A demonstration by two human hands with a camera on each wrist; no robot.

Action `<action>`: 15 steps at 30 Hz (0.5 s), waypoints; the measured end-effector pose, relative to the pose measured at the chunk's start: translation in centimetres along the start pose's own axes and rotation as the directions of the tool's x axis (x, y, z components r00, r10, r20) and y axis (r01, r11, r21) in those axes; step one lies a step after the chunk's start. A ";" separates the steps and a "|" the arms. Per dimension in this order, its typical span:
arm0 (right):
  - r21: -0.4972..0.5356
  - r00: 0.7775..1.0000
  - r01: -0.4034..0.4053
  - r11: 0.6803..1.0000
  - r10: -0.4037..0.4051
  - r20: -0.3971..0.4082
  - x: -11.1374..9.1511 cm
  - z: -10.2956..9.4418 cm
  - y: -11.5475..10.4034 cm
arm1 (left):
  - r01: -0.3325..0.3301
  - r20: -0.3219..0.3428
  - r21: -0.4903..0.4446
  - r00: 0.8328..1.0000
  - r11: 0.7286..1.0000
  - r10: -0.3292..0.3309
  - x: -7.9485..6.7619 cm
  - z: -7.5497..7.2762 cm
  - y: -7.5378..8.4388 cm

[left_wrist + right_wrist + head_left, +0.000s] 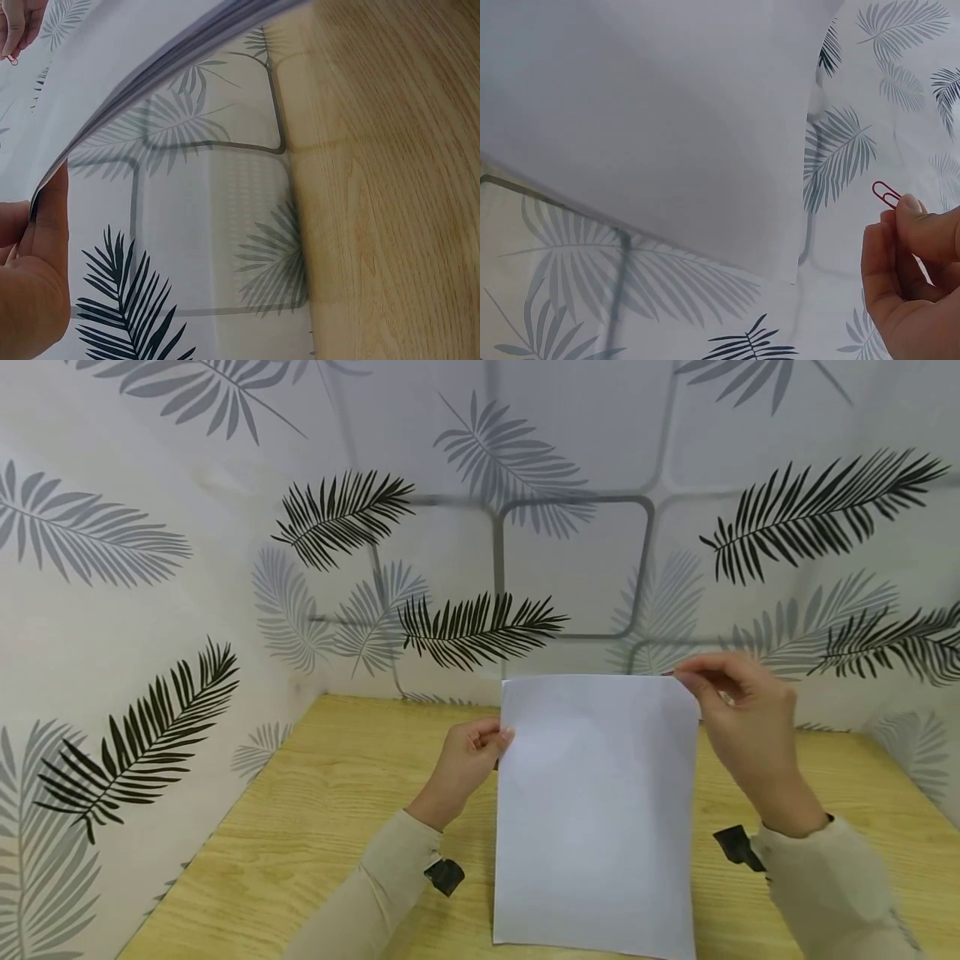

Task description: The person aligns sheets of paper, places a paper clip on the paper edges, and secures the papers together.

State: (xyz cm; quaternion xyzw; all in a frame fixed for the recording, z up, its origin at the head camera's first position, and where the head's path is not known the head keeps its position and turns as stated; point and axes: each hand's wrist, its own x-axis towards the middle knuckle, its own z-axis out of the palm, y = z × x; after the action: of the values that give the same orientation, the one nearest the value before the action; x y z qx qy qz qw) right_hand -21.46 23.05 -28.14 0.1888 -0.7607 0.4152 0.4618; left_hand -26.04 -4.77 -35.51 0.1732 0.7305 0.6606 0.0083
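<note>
A stack of white paper sheets (592,814) is held upright, its blank face toward me. My left hand (467,764) pinches the stack's left edge, above the middle, between thumb and fingers. Several layered sheet edges (187,46) show in the left wrist view. At the top right corner is my right hand (753,731), its thumb and fingers pinching a red paper clip (886,195). In the right wrist view the clip's looped end points toward the paper (675,127), with a gap between them.
A light wood-grain table (300,835) lies beneath the hands. Behind and to the left hangs a pale cloth (135,635) printed with black and grey leaves. Dark straps with small black pieces (444,876) sit at both sleeve cuffs.
</note>
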 end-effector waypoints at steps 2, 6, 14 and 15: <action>0.020 1.000 0.003 1.000 -0.003 0.008 0.0 0.3 0.0 | 0.001 0.009 -0.009 1.000 1.000 -0.001 0.0 0.0 0.0; 0.055 1.000 0.001 0.998 -0.002 0.020 -0.1 0.8 -0.1 | 0.000 0.022 -0.017 1.000 1.000 0.000 0.1 0.1 -0.2; 0.058 0.999 -0.016 0.998 0.014 0.030 0.0 1.3 -0.7 | -0.015 0.027 -0.001 1.000 1.000 0.015 0.1 0.3 -0.2; 0.065 0.999 -0.017 0.998 0.015 0.031 0.0 1.4 -0.8 | -0.013 0.025 -0.004 1.000 1.000 0.013 0.1 0.4 -0.1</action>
State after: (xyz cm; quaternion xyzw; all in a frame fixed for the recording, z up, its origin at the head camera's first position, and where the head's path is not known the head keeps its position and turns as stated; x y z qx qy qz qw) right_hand -21.64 21.45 -28.10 0.2041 -0.7552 0.4404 0.4405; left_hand -26.06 -4.38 -35.66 0.1861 0.7280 0.6597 0.0132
